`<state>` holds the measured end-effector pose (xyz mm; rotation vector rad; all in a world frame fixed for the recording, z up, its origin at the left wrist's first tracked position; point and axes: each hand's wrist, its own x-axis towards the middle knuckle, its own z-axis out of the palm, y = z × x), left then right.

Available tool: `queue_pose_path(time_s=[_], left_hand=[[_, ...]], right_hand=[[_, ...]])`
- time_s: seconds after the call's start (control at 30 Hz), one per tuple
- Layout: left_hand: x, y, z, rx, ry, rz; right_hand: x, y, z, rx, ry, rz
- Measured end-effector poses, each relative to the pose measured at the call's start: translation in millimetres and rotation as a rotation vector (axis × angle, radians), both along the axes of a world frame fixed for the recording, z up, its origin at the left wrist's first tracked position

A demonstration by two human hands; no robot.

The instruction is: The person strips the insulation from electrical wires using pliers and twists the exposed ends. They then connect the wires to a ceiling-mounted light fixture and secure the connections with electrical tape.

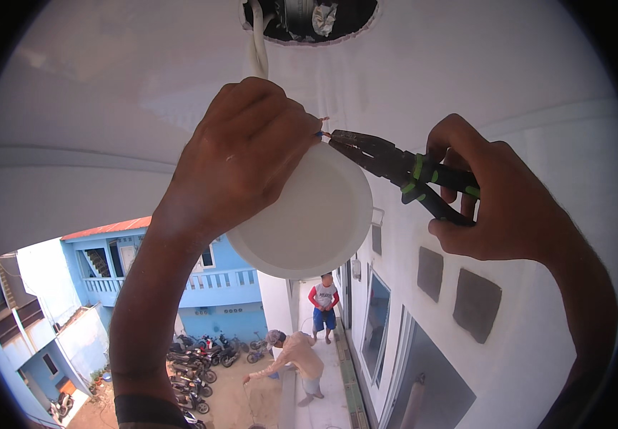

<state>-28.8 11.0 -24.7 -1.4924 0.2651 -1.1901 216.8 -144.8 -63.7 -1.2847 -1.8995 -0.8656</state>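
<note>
Left hand (pixel 248 154): centre of frame, closed around a round white lamp disc (pixel 309 222) and pinching thin wire ends (pixel 321 131) at its top edge.
Right hand (pixel 498 196): right of frame, wrapped round the green-and-black handles of pliers (pixel 394 168).
Key relation: the pliers' long axis runs up-left from the right hand, nose just touching the wire ends.
Above: white cable (pixel 257 50) drops from a ceiling hole (pixel 309 18), top centre.

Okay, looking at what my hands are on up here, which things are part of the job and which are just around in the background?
Part of the job:
left hand holding the round white lamp
right hand holding the pliers
wire ends at the pliers' tip
white cable
ceiling hole

Just around:
two people below
parked motorbikes
blue building
</note>
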Motion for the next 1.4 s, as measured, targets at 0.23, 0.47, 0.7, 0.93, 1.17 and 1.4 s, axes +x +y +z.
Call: queue_pose_path(time_s=[0.23, 0.47, 0.7, 0.93, 1.17, 1.4], left_hand=[[-15, -23, 16, -0.034, 0.015, -0.017], [-16, -23, 18, -0.025, 0.009, -0.074], [-18, -11, 13, 0.045, 0.032, -0.016], [-14, -4, 13, 0.055, 0.045, -0.040], [-20, -11, 13, -0.153, -0.001, -0.041], [-26, -19, 15, -0.209, -0.012, -0.052]], right_hand=[[7, -6, 1, 0.657, -0.502, -0.319], [14, 5, 4, 0.811, -0.566, -0.311], [6, -14, 22, -0.453, 0.176, 0.234], [22, 0, 24, -1.055, 0.600, 0.587], [-9, -24, 40, -0.616, 0.363, -0.075], [-20, -32, 10, -0.245, 0.257, -0.285]])
